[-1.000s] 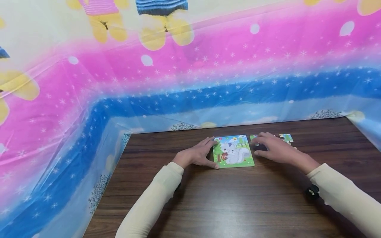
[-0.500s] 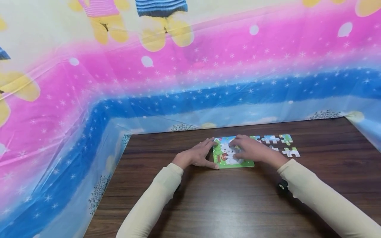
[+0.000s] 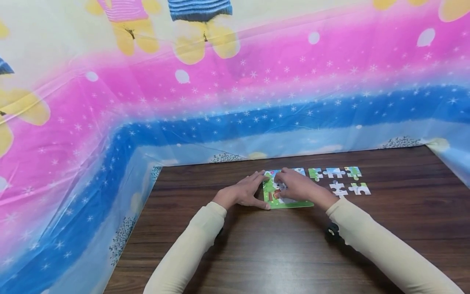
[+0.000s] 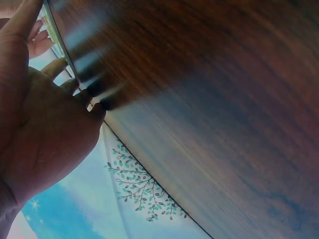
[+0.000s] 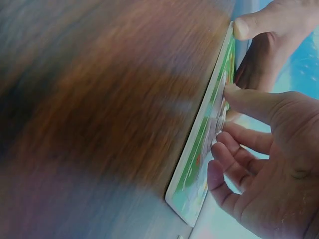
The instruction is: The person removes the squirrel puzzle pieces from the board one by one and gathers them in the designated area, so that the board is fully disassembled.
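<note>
Dark-brown wood grain is shown by the table (image 3: 286, 253) in the head view; the picture board (image 3: 293, 203) is laid on it, beside five loose puzzle pieces (image 3: 334, 172). In the left wrist view, the board's edge is touched by the left hand (image 4: 52, 124), its grip extended, not clenched. In the right wrist view, the right hand (image 5: 279, 164) is held over the board; whether any piece is grasped cannot be told. By uneven pulling, the board might be shifted. No writing can be read.
</note>
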The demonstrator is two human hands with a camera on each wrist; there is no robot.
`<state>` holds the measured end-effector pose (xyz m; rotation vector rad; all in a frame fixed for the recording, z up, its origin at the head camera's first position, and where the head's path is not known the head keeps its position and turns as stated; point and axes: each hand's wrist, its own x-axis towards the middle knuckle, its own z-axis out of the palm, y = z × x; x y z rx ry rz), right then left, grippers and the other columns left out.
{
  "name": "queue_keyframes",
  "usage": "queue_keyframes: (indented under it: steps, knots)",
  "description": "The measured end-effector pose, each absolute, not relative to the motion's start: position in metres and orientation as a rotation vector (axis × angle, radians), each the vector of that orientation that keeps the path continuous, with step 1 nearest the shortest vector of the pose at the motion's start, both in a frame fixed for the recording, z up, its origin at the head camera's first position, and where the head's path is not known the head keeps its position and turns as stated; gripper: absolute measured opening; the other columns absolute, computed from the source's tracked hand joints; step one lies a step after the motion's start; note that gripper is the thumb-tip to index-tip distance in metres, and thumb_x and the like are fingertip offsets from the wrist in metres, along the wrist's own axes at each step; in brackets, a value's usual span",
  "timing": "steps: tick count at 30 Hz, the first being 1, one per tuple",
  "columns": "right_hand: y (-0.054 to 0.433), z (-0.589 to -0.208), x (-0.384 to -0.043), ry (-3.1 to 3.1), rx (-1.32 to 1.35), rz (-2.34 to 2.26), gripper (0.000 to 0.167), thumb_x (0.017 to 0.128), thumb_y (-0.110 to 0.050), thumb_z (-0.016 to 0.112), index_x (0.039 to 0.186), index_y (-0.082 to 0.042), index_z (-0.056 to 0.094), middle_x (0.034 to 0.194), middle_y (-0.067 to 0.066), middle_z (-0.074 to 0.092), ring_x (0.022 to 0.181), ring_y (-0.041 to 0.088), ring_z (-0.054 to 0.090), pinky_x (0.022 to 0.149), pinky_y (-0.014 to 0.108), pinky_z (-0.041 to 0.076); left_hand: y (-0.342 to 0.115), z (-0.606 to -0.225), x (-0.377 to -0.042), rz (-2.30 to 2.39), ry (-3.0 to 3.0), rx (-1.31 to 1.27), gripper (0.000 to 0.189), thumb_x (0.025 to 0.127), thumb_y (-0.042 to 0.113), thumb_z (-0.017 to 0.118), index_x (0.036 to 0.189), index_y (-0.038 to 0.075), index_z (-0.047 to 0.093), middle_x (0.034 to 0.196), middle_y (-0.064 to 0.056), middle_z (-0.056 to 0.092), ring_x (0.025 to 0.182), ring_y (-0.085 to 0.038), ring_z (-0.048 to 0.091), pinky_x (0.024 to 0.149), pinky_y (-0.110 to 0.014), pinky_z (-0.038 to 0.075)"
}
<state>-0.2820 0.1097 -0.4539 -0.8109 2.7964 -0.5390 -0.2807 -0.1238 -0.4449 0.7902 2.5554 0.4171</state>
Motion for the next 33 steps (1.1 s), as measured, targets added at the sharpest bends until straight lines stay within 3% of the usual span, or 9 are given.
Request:
queue_keyframes:
  steps: [4,11,21,26,33]
  knots:
    - [0.108,-0.454,-0.283,2.776,-0.782,-0.582,0.044,0.093,-0.023,0.082,0.131,-0.006,0.067,0.124,0.012,0.063,0.111,0.026,0.065,0.097,0.047,0.058,-0.124,-0.445,-0.281,0.397,2.564,0.793,0.099,0.094,0.06,0.073,0.17,0.023,0.021,0.181,-0.003,0.001,0.169,-0.026,0.001,0.135,-0.053,0.015]
    - [0.109,-0.458,-0.284,2.754,-0.775,-0.74,0.047,0.091,-0.019,0.084,0.131,-0.007,0.061,0.117,0.01,0.069,0.105,0.024,0.067,0.09,0.044,0.059,-0.125,-0.446,-0.282,0.368,2.572,0.786,0.102,0.093,0.064,0.073,0.17,0.025,0.019,0.182,-0.002,0.0,0.169,-0.026,0.002,0.135,-0.054,0.015]
    - [0.109,-0.465,-0.286,2.825,-0.798,-0.743,0.031,0.096,-0.003,0.073,0.125,-0.01,0.066,0.11,0.007,0.072,0.101,0.022,0.07,0.087,0.042,0.06,-0.125,-0.448,-0.282,0.386,2.57,0.783,0.101,0.093,0.064,0.072,0.171,0.026,0.019,0.181,-0.003,0.0,0.169,-0.025,0.001,0.136,-0.053,0.013]
    - [0.109,-0.466,-0.29,2.851,-0.798,-0.706,0.027,0.095,-0.004,0.075,0.121,-0.01,0.07,0.106,0.005,0.074,0.097,0.02,0.07,0.085,0.041,0.06,-0.125,-0.448,-0.281,0.414,2.563,0.788,0.1,0.094,0.062,0.072,0.17,0.025,0.02,0.181,-0.002,0.0,0.169,-0.025,0.0,0.136,-0.054,0.013]
    - [0.112,-0.464,-0.291,2.82,-0.788,-0.718,0.029,0.097,-0.006,0.074,0.126,-0.008,0.071,0.112,0.008,0.076,0.104,0.024,0.072,0.089,0.043,0.062,-0.126,-0.449,-0.281,0.434,2.551,0.787,0.1,0.094,0.061,0.073,0.17,0.025,0.021,0.181,-0.002,-0.002,0.169,-0.025,-0.001,0.136,-0.055,0.012]
